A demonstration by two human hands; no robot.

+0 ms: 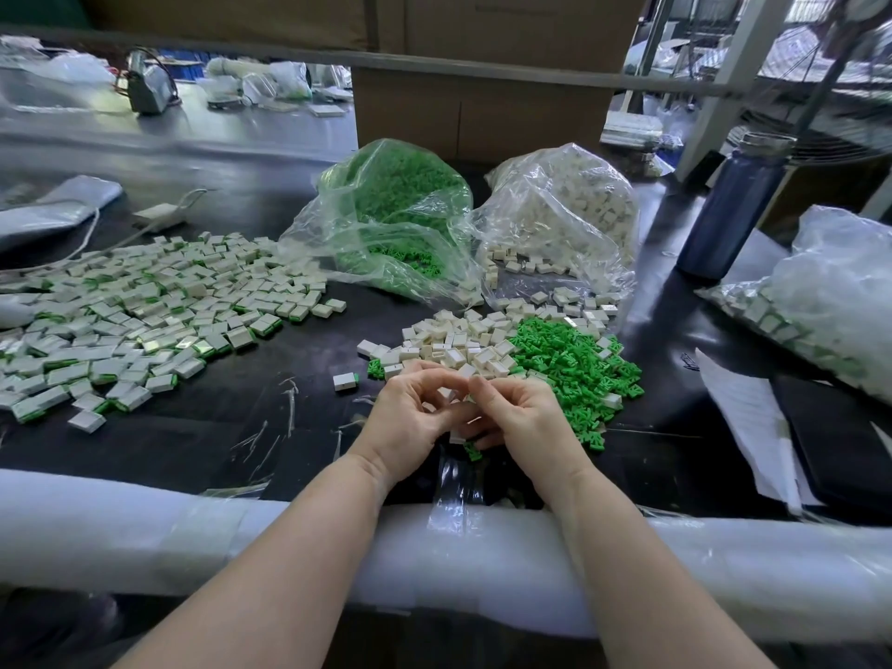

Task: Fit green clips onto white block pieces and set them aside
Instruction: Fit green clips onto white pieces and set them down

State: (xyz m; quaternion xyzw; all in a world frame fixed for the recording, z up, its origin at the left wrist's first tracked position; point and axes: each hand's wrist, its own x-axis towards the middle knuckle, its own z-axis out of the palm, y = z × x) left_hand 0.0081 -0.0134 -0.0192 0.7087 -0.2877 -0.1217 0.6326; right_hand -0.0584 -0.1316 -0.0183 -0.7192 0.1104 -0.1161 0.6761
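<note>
**Clip fitting: both hands joined over the near bench edge**

The left hand (410, 417) and right hand (519, 420) meet at the centre, fingertips together, each grip curled narrow. Between them sit small white block pieces (446, 395); a green clip (473, 450) shows just below the hands, at the right hand's lower fingers. Which hand pinches which part cannot be fully told, as the fingers hide the joint.

Supply lies directly ahead of the hands: the loose pile of white blocks (463, 338) just beyond the fingertips, and the loose green clips (574, 374) beside it, nearer the right hand. The finished pile (145, 311) spreads well apart on the left of the bench (217, 427), nearer the left hand, with one finished piece (345, 381) lying alone just left of the hands.

Judgement: the coming move is likely a press of clip into block, then a set-down leftward. The held piece's long axis cannot be told.
</note>
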